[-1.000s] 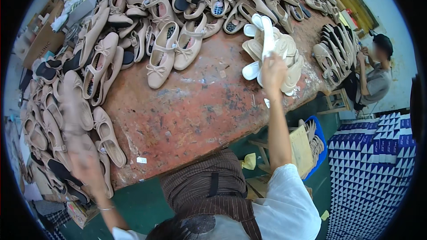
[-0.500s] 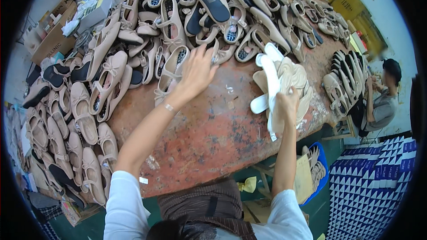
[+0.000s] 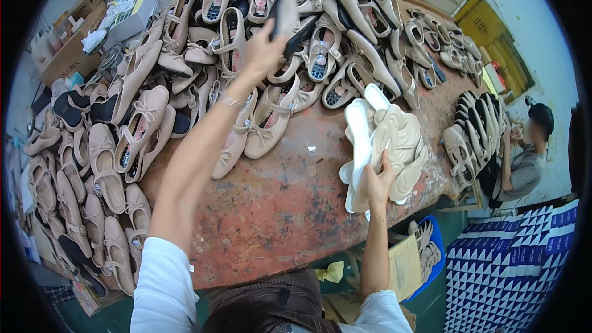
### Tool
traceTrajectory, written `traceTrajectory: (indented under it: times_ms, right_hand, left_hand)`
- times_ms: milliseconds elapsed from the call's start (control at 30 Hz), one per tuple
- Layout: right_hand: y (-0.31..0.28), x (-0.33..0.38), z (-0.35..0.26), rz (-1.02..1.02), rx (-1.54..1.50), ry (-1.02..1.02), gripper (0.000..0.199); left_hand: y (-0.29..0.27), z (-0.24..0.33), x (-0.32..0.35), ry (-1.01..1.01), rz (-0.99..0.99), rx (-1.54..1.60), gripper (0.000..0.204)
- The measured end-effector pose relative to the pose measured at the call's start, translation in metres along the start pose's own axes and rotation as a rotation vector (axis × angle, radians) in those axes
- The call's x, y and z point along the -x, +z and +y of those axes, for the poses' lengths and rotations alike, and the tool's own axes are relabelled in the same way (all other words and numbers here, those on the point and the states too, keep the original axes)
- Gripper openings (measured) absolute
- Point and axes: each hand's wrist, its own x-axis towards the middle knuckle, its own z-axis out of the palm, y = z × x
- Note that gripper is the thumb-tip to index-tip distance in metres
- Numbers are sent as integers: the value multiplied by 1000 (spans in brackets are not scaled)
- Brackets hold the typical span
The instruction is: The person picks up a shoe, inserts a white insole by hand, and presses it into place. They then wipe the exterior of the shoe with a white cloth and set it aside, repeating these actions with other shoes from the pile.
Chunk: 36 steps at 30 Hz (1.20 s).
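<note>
We list two hands. Left hand (image 3: 265, 54), upper centre of the frame: fingers closed on one blurred shoe (image 3: 285, 13), dark sole showing. Right hand (image 3: 378, 186), right of centre: fingers gripping at least one smooth white insole (image 3: 357, 135), beside one pile of curved cream insoles (image 3: 407, 145), too layered to count. Beige shoes (image 3: 102, 140): dozens, strapped, many bow-trimmed, heaped along top and left; the left forearm (image 3: 191, 176) blocks our view of some. Tabletop (image 3: 277, 216): one, reddish, scuffed. At right, one row of shoes (image 3: 458, 148) beside one co-worker (image 3: 524, 176). Lower right: one blue basket (image 3: 441, 258), many stacked patterned boxes (image 3: 512, 271). Upper left: one cardboard carton (image 3: 65, 55).
</note>
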Motion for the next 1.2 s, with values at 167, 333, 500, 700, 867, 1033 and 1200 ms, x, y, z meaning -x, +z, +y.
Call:
traceTrajectory:
  times_ms: [167, 333, 500, 700, 867, 1033, 1200]
  right_hand:
    - [2, 33, -22, -13, -213, -37, 78]
    - [31, 116, -73, -252, -242, -99, 79]
    - [39, 188, -101, -567, -431, -75, 81]
    - [-22, 160, -81, -586, -742, 376, 77]
    - [-112, 109, -57, -271, -1143, 347, 60]
    - [-138, 132, -30, -267, -1231, 460, 55]
    - [-83, 185, -33, -421, -1264, 754, 52]
  left_hand:
    - [-111, -4, 180, -441, -21, 697, 49]
    - [-85, 27, 347, 11, 160, -450, 76]
    - [-34, 30, 385, -419, -135, 497, 45]
    - [-39, 5, 378, -593, -58, 401, 28]
    - [-39, -8, 316, -566, -188, 397, 32]
    - [-6, -2, 299, 22, 100, -492, 80]
    - [-43, -37, 320, -65, 459, -843, 54]
